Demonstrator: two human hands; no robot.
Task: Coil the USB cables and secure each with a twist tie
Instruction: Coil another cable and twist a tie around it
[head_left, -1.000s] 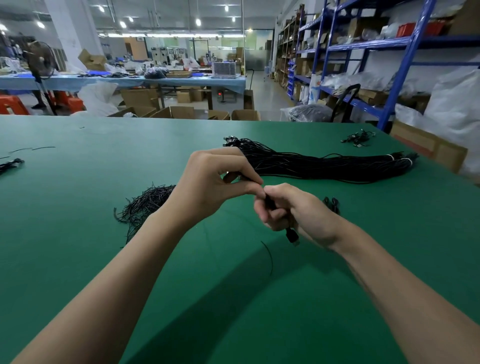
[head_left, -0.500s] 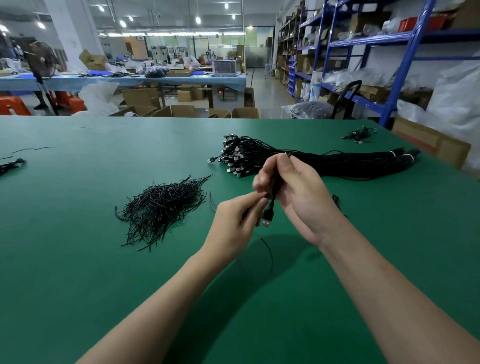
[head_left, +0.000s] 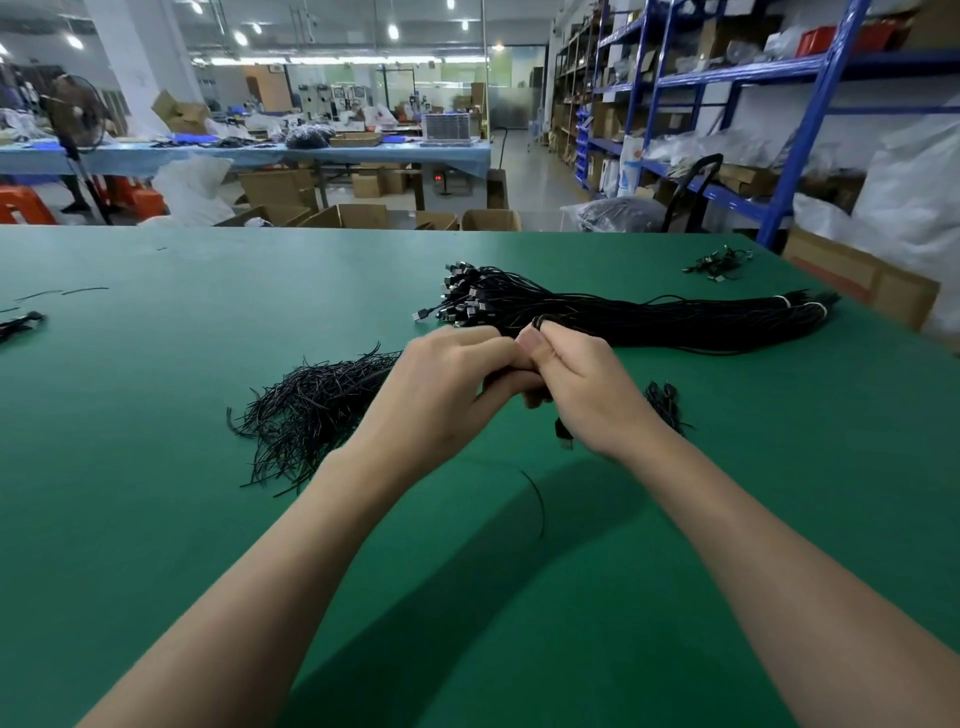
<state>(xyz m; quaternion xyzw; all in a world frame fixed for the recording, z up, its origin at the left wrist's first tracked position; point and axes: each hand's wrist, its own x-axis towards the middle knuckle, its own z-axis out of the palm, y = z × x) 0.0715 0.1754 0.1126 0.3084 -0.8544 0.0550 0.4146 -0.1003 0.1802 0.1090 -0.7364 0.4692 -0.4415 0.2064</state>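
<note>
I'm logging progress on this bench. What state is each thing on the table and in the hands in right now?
USB cable in hands: gripped by both hands, one plug hanging below.
Left hand: closed on the cable.
Right hand: closed on the cable.
Cable bundle: lying flat, uncoiled, banded at far end.
Twist tie pile: loose heap.
Single twist tie: lying loose, curved.
Small cable bunch: lying beside the right wrist.

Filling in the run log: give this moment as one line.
stage: coiling | left hand: on USB cable | right hand: on USB cable | twist ties: piled left
</note>
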